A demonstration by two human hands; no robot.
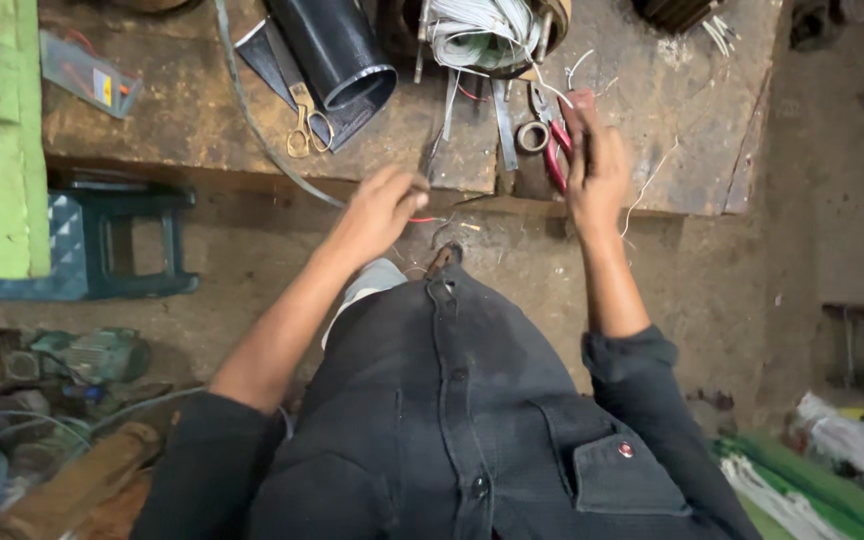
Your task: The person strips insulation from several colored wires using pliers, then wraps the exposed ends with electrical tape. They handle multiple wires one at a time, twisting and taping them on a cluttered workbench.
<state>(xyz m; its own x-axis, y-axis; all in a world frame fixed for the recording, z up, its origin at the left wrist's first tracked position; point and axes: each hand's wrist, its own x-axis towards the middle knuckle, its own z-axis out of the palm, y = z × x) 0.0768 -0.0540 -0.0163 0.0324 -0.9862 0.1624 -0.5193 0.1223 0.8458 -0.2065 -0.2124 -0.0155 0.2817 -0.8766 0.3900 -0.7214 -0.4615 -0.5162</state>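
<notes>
Left hand [384, 205] pinches red wire [422, 219] at bench [192, 120] edge. Right hand [597, 165] closes on red pliers [557, 150] on bench, near tape roll [532, 136]. Step looks like picking up pliers.

Person's got on a dark charcoal button-up shirt [452, 400] with dark buttons down the front, a flapped chest pocket [627, 470] with a small reddish snap, sleeves pushed up to the elbows, bare hands.

Dim, flat indoor light; soft shadows under bench edge; moving hands slightly blurred; corners stretched.
</notes>
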